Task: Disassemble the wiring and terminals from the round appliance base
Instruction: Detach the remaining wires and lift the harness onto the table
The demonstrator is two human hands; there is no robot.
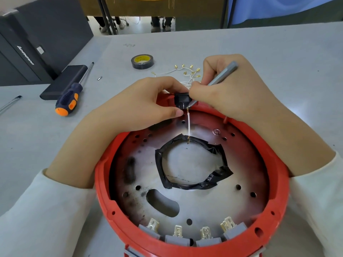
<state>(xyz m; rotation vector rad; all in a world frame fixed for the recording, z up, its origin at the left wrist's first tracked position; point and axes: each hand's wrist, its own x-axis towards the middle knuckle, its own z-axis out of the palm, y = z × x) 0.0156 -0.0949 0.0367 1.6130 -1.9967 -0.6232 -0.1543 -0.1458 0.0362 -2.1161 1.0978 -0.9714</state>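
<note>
Workbench scene, left to right: a black computer case [27, 52] fills the upper left of the frame, with a black slab [63, 82] and an orange-and-navy screwdriver [71, 97] lying on the grey table [278, 52] beside it. A roll of black tape [142, 61] sits at upper centre, and just right of it a bundle of loose white wires with brass terminals [187, 72] lies on the table, apart from the base.

Your left hand [141, 104] curls over the far rim of the red round base [278, 173] — thumb and fingers pinching the small black switch block [182, 100] mounted there. Your right hand [228, 93] grips a grey tool [220, 76] like a pen, its tip meeting the block where one white wire [189, 125] hangs down toward the tape-wrapped centre hole [191, 162]. The base takes up the lower centre of the frame, a row of brass spade terminals [191, 230] in grey housings along its near edge.
</note>
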